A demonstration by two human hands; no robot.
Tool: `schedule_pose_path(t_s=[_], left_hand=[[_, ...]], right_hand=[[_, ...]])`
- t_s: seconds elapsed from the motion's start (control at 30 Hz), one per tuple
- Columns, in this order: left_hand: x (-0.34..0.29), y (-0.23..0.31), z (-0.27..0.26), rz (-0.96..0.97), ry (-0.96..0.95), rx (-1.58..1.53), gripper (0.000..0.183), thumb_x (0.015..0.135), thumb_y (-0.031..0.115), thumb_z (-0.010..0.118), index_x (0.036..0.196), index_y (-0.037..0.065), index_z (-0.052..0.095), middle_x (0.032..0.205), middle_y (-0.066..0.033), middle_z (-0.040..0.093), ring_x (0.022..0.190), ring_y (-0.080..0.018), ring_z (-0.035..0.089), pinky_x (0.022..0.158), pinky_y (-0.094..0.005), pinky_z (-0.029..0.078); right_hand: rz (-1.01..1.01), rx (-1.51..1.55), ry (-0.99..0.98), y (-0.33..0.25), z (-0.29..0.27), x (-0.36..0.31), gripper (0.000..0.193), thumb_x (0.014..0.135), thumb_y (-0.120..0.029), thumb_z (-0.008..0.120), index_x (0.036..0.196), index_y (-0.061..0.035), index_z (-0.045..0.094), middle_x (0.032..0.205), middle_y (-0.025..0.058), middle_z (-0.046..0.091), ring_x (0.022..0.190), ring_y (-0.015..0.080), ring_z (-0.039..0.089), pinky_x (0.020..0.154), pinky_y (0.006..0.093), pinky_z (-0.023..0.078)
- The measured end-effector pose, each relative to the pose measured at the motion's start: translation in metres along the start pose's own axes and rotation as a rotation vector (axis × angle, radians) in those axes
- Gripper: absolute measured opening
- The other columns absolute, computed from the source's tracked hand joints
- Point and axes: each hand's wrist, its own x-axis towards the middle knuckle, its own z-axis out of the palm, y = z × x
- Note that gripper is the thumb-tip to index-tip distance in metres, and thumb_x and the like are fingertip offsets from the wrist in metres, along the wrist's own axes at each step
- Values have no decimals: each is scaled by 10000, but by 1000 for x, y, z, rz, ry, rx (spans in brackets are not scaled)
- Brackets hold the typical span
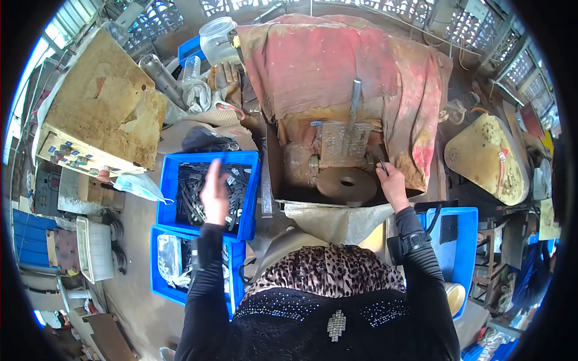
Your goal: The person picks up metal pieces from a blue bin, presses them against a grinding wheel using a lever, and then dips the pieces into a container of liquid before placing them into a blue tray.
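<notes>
**Blue bins, dark parts: two hands at work beside a draped machine**

A person in black sleeves has the right hand [392, 185] at the right side of an open, grimy housing [293, 163], thumb and fingers pinched on a small dark piece [382, 167]. The piece sits just beside a round wheel [332, 189] with a hole at its centre, which lies low in the housing; whether the two touch cannot be told.

The left hand [215, 195] is over the upper blue bin [248, 201], to the person's left, among slim dark parts [189, 192] heaped inside. Its fingers point forward but are blurred, and whether they hold anything cannot be told.

Below that bin stands a lower blue bin [237, 280], a clear plastic bag [170, 259] in it. Faded red cloth [337, 57] drapes the machine, and a metal post [355, 99] rises in front of the cloth. To the person's right stands another blue bin [469, 246], with a pale yellow container [456, 298] at its near end.
</notes>
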Motion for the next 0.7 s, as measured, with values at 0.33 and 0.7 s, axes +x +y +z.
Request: schedule_pose_path(t_s=[0.33,0.7], left_hand=[[-20,123,106,258,-443,-93,349,701,-81,538,978,84,669,858,-151,590,811,-360,612,698,-414,516],[-23,114,117,82,-564,-4,322,715,-50,518,974,71,666,963,-168,643,915,-366,638,800,-419,529]], right_hand=[[-26,-51,-25,20,2,-8,183,892,-194,598,899,-13,626,813,264,625,819,457,610,687,498,489],[51,-144,-183,18,4,-6,180,906,-200,571,972,-57,659,769,196,657,765,384,654,656,465,508]])
